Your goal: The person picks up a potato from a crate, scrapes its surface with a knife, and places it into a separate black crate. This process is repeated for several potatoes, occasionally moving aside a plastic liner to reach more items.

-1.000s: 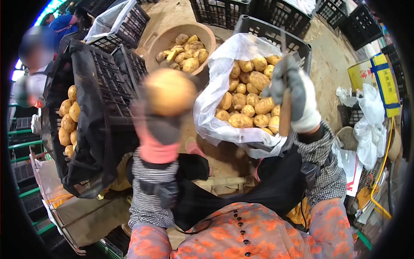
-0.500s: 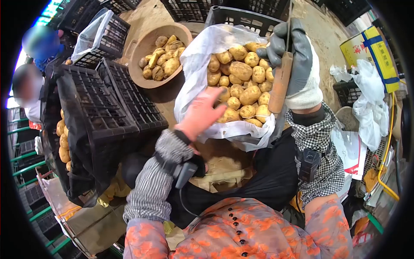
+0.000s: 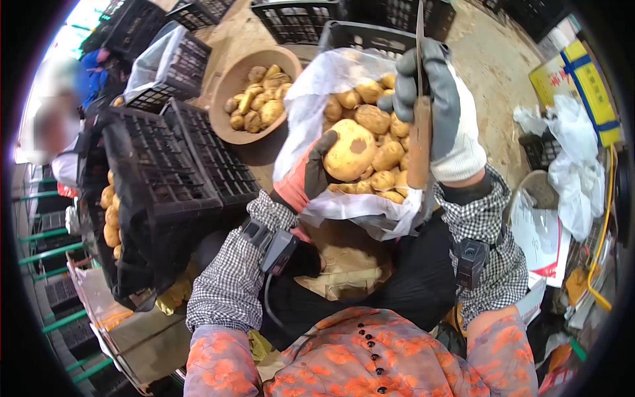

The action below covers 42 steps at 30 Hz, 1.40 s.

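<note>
My left hand (image 3: pixel 304 173), in a pink glove with dark fingers, is closed around a large potato (image 3: pixel 347 155) with a brown patch on its skin. It is raised over the crate (image 3: pixel 370 36), which has a white plastic liner (image 3: pixel 303 106) and is heaped with potatoes (image 3: pixel 387 157). In a grey-and-white glove, my right hand (image 3: pixel 450 109) grips a knife (image 3: pixel 419 149) with a wooden handle. The blade points up, away from me, above the crate's right side.
Beyond my left hand stands a brown bowl (image 3: pixel 218 126) of potatoes, some cut or blemished. Black crates (image 3: pixel 159 152) are stacked on the left, with two people (image 3: pixel 56 129) behind. Plastic bags (image 3: pixel 569 165) and a yellow box (image 3: pixel 591 86) lie to the right.
My left hand has picked up a large potato from the crate and turned to grip it. The knife hand has shifted slightly left. The whole view has moved a little.
</note>
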Available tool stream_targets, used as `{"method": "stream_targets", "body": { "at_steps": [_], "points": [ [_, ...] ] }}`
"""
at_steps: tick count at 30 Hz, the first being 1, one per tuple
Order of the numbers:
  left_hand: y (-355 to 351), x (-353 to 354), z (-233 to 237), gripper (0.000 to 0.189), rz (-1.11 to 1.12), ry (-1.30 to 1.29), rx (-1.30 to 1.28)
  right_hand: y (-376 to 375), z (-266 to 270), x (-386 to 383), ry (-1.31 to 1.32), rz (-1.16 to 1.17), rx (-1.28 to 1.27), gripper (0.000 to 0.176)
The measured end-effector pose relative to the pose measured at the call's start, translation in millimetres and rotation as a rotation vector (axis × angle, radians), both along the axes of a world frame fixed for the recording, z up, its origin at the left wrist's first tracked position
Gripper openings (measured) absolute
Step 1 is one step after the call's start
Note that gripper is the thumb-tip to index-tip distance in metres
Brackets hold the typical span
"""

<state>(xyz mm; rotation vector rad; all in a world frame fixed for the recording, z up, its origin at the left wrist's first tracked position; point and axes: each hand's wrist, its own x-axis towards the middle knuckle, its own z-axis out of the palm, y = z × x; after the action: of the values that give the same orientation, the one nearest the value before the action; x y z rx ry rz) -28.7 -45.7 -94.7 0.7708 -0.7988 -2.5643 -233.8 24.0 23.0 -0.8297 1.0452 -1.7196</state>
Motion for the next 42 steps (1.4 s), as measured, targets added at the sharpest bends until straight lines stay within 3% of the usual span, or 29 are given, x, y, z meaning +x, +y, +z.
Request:
{"method": "stream_targets", "body": {
  "at_steps": [3, 5, 7, 8, 9, 11, 13, 14, 18, 22, 25, 27, 29, 31, 33, 35, 36, 37, 39, 42],
  "points": [
    [10, 13, 51, 0.060, 0.129, 0.197, 0.121, 2, 11, 16, 0.108, 0.130, 0.106, 0.034],
    [17, 30, 69, 0.057, 0.208, 0.229, 0.011, 7, 12, 40, -0.062, 0.171, 0.140, 0.034],
    [23, 41, 77, 0.054, 0.240, 0.174, -0.149, 10, 7, 40, 0.308, 0.351, 0.223, 0.019],
    [24, 43, 75, 0.052, 0.322, 0.173, -0.160, 10, -1, 46, 0.548, 0.323, 0.238, 0.023],
    [26, 44, 73, 0.051, 0.402, 0.174, -0.167, 11, -3, 50, 0.599, 0.320, 0.293, 0.024],
    [33, 40, 85, 0.051, 0.403, 0.105, -0.605, 11, -26, 54, 0.761, 0.206, 0.209, 0.026],
    [35, 39, 83, 0.060, 0.480, 0.126, -0.492, 10, -26, 59, 0.886, 0.144, 0.156, 0.027],
    [33, 44, 81, 0.079, 0.427, -0.023, -0.548, 10, -24, 61, 0.952, 0.120, 0.129, 0.026],
    [33, 53, 81, 0.093, 0.417, 0.018, -0.522, 5, -20, 69, 1.125, 0.137, -0.004, 0.019],
    [24, 65, 74, 0.090, 0.295, -0.010, -0.530, 5, -19, 70, 1.158, 0.297, -0.014, 0.017],
    [27, 61, 81, 0.089, 0.351, -0.054, -0.458, 5, -26, 77, 0.830, 0.358, 0.108, 0.017],
    [30, 60, 90, 0.089, 0.353, -0.089, -0.491, 6, -16, 86, 0.262, 0.285, 0.341, 0.032],
    [33, 59, 91, 0.089, 0.390, -0.026, -0.531, 7, -12, 83, 0.394, 0.278, 0.361, 0.029],
    [34, 59, 88, 0.089, 0.377, -0.029, -0.542, 10, -28, 74, 1.001, 0.194, 0.092, 0.022],
    [32, 60, 76, 0.089, 0.358, -0.033, -0.554, 11, -33, 72, 0.968, 0.256, 0.078, 0.023],
    [29, 61, 57, 0.087, 0.384, -0.013, -0.563, 12, -24, 74, 0.756, 0.419, 0.183, 0.025],
    [30, 59, 63, 0.087, 0.377, -0.013, -0.565, 15, -26, 80, 0.328, 0.354, 0.296, 0.023],
    [31, 55, 70, 0.085, 0.393, -0.003, -0.488, 13, -22, 81, 0.327, 0.348, 0.293, 0.023],
    [35, 50, 83, 0.083, 0.409, 0.010, -0.417, 8, -9, 81, -0.078, 0.264, 0.311, 0.033],
    [39, 46, 92, 0.075, 0.435, 0.059, -0.511, 10, -8, 77, -0.034, 0.296, 0.294, 0.034]
  ]
}}
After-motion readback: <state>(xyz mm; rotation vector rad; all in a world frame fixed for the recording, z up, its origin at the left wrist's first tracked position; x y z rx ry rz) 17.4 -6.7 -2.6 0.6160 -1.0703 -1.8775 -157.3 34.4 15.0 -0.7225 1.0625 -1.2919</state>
